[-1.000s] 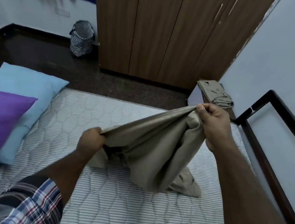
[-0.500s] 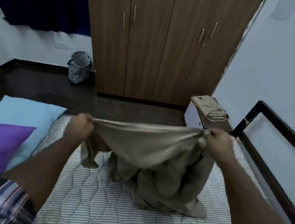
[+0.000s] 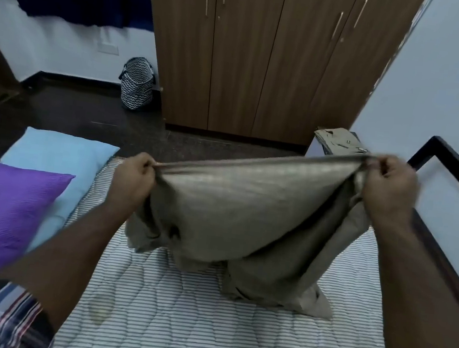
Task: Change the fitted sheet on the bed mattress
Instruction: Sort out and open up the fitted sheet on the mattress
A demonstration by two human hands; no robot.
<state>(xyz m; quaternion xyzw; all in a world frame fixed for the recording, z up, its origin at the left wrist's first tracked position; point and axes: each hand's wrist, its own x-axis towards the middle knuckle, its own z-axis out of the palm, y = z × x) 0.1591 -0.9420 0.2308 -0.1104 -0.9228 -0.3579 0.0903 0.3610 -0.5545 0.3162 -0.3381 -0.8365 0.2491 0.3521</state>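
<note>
A beige fitted sheet (image 3: 246,218) hangs between my two hands above the bare striped mattress (image 3: 191,327). My left hand (image 3: 133,180) grips one end of its top edge. My right hand (image 3: 390,183) grips the other end, a little higher, near the bed frame. The edge is stretched taut between them. The sheet's lower folds are bunched and rest on the mattress at the right.
A purple pillow (image 3: 3,219) lies over a light blue pillow (image 3: 58,160) at the left. The dark bed frame (image 3: 453,159) runs along the right wall. A folded beige cloth (image 3: 340,142) sits on a small stand. A wooden wardrobe (image 3: 263,63) and a patterned basket (image 3: 137,84) stand beyond.
My hands have spread further apart and stretched the sheet's edge wider. The right hand has risen above the left. More of the sheet is lifted off the mattress.
</note>
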